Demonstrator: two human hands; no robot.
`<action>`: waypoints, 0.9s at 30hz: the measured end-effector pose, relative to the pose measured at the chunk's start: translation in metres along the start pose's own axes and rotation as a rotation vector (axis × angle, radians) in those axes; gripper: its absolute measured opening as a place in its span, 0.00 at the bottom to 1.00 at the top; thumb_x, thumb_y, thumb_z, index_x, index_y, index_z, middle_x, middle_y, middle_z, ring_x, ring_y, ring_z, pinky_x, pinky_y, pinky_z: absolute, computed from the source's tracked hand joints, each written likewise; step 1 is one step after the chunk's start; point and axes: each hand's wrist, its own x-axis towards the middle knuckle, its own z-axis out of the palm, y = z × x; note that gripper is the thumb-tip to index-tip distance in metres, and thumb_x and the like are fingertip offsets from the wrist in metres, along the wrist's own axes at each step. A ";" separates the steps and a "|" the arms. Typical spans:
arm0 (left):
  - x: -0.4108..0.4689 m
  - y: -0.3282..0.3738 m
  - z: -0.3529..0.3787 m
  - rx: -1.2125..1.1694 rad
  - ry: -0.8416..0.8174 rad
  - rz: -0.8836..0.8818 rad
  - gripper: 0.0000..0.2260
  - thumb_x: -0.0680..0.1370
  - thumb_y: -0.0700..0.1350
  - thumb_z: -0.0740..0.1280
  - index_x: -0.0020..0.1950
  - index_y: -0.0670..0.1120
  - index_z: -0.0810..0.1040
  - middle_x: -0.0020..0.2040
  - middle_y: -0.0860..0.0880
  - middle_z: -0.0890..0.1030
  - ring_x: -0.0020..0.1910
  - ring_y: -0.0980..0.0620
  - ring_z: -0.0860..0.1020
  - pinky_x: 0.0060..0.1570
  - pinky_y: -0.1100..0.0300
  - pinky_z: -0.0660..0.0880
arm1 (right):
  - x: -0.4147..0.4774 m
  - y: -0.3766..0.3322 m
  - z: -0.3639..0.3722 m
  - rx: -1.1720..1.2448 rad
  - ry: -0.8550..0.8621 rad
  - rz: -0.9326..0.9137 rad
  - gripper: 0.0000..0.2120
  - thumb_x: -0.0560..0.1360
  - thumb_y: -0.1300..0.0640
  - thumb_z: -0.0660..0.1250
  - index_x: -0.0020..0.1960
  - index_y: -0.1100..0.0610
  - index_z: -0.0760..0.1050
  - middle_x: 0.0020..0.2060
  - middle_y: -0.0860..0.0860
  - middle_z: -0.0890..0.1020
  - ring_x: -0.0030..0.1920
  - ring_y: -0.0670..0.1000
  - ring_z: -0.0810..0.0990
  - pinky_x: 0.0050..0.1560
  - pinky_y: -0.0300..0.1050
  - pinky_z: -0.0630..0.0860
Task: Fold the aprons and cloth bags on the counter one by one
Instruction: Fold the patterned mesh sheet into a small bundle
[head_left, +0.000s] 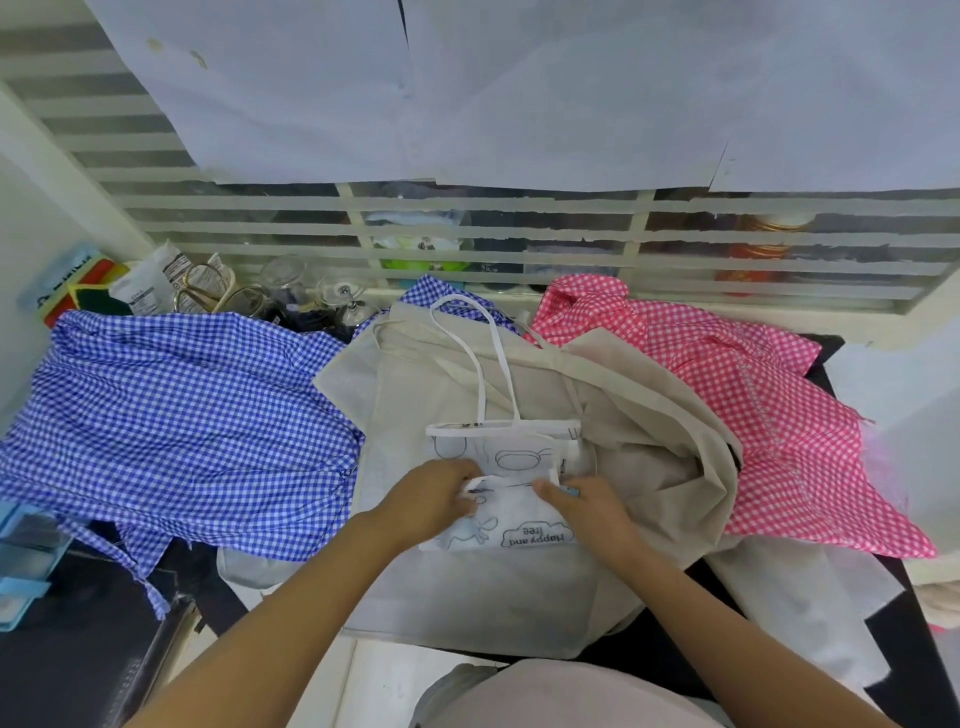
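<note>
Hands, left hand (431, 501) and right hand (589, 506), pinch one white printed bag (498, 452) between one blue apron (182, 415) and one pink apron (779, 415).

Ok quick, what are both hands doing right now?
Left hand: grips the white bag.
Right hand: pinches the same bag.

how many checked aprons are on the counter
2: a blue checked apron on the left, a pink checked apron on the right. The blue patch behind the beige bags may be a third.
</note>
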 end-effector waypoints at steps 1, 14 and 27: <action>-0.001 0.000 0.000 -0.005 0.006 0.008 0.08 0.77 0.44 0.67 0.55 0.46 0.78 0.48 0.51 0.80 0.47 0.54 0.77 0.45 0.63 0.71 | -0.001 0.000 -0.001 -0.050 0.012 -0.027 0.22 0.75 0.48 0.68 0.27 0.50 0.64 0.21 0.43 0.68 0.25 0.46 0.67 0.28 0.40 0.61; 0.022 -0.003 -0.005 -0.128 -0.203 -0.119 0.11 0.80 0.42 0.63 0.41 0.39 0.78 0.37 0.48 0.76 0.37 0.54 0.73 0.36 0.66 0.66 | 0.001 0.036 0.001 -1.051 -0.002 -1.038 0.25 0.70 0.51 0.60 0.66 0.57 0.74 0.66 0.55 0.75 0.69 0.53 0.66 0.74 0.50 0.52; -0.013 0.001 0.014 0.257 0.244 0.283 0.27 0.75 0.65 0.57 0.59 0.46 0.79 0.56 0.49 0.81 0.57 0.48 0.78 0.60 0.56 0.72 | 0.016 -0.013 -0.020 -0.765 -0.272 -0.565 0.21 0.75 0.56 0.62 0.68 0.51 0.73 0.62 0.49 0.79 0.61 0.50 0.77 0.63 0.40 0.70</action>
